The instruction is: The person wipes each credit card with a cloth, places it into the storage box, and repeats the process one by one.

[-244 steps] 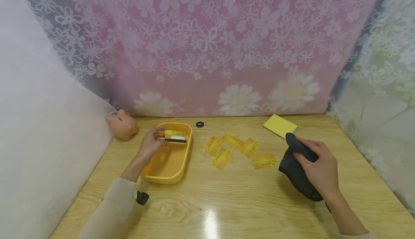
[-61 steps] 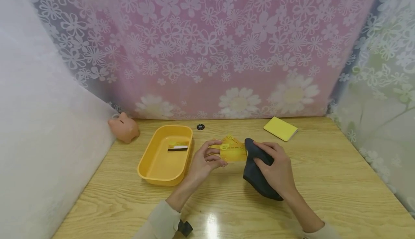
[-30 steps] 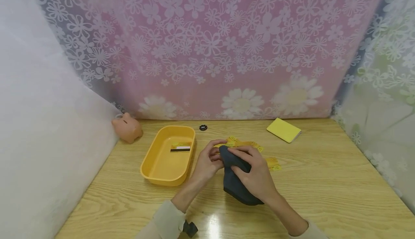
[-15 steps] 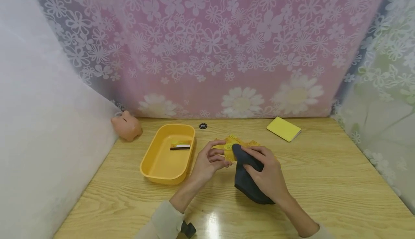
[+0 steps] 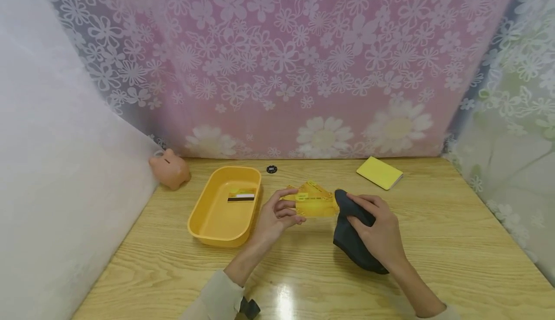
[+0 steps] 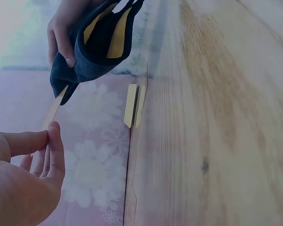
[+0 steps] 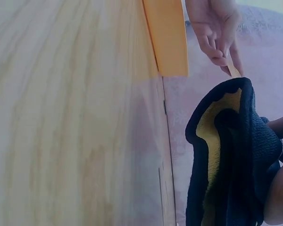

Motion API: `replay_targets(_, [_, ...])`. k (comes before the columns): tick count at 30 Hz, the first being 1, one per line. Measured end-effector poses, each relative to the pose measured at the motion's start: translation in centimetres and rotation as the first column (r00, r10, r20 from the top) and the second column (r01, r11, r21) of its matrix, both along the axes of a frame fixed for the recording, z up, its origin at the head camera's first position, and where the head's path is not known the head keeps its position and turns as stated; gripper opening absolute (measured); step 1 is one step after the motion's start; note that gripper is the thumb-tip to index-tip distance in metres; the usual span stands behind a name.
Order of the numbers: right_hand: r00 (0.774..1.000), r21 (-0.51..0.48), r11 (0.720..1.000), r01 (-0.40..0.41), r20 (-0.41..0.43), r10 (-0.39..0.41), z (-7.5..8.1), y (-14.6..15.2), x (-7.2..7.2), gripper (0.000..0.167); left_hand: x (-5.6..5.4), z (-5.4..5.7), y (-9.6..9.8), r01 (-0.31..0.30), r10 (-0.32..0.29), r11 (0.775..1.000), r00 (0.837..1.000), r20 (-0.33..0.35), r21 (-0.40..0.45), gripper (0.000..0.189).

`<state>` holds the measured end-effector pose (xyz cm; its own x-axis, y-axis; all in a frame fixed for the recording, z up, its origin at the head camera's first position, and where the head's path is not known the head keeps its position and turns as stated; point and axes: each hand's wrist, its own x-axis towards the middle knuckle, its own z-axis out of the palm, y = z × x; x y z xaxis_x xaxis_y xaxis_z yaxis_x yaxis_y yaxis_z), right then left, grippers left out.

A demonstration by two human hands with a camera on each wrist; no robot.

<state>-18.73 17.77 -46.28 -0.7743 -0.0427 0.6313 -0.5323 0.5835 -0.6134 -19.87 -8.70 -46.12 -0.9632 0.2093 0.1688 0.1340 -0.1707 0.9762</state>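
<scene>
My left hand [image 5: 275, 219] pinches the left end of a yellow bank card [image 5: 315, 206], held up with its printed face towards me. My right hand [image 5: 381, 228] grips a dark blue cloth [image 5: 353, 247] with a dark border. In the left wrist view the folded cloth [image 6: 92, 66] shows a yellow inner side, and its lower corner wraps the card's far end. The cloth [image 7: 254, 141] hangs in loose folds in the right wrist view. Behind the held card, partly hidden, loose yellow cards [image 5: 318, 187] lie on the table.
To the left stands a yellow tray [image 5: 221, 243] with a card [image 5: 241, 197] inside, magnetic stripe up. Further back are a pink piggy bank [image 5: 170, 169], a black poker chip [image 5: 271, 169] and a yellow notebook [image 5: 379, 172]. A floral curtain [image 5: 277, 69] backs the table.
The card earlier held over the tray now lies in it, and my left hand holds another. My right hand has slid the cloth left over this card, then back right to its far end.
</scene>
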Motion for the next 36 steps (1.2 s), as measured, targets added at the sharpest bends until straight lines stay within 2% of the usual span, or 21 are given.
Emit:
replay_targets(6, [1.000,-0.024,0.999,-0.021,-0.018,0.021,0.6,-0.3,0.4,0.059,-0.2,0.0,0.1,-0.009,0.009,1.000,1.000,-0.004,-0.004,0.062])
replay_targets(14, [0.987,-0.016,0.988,-0.151,-0.062,0.150,0.9,-3.3,1.1,0.061,-0.1,-0.2,0.6,0.000,0.000,1.000,1.000,-0.026,-0.006,0.061])
replay_targets(22, [0.971,0.031,0.973,-0.230,-0.057,0.231,0.7,-6.0,1.9,0.060,0.1,-0.3,1.2,-0.031,0.022,0.992,0.997,-0.068,-0.124,0.057])
replay_targets(28, [0.973,0.042,0.974,-0.224,-0.044,0.226,0.6,-6.6,2.1,0.058,0.4,-0.3,1.5,-0.022,0.014,0.993,0.998,-0.065,-0.120,0.053])
replay_targets(31, [0.977,0.039,0.977,-0.211,-0.018,0.212,0.6,-6.5,2.1,0.057,0.4,-0.5,1.5,-0.023,0.017,0.993,0.999,-0.049,-0.112,0.054])
replay_targets(36, [0.981,0.047,0.980,-0.194,-0.020,0.195,0.5,-5.9,1.9,0.057,0.4,-0.7,1.3,-0.017,0.011,0.994,0.999,-0.052,-0.112,0.056])
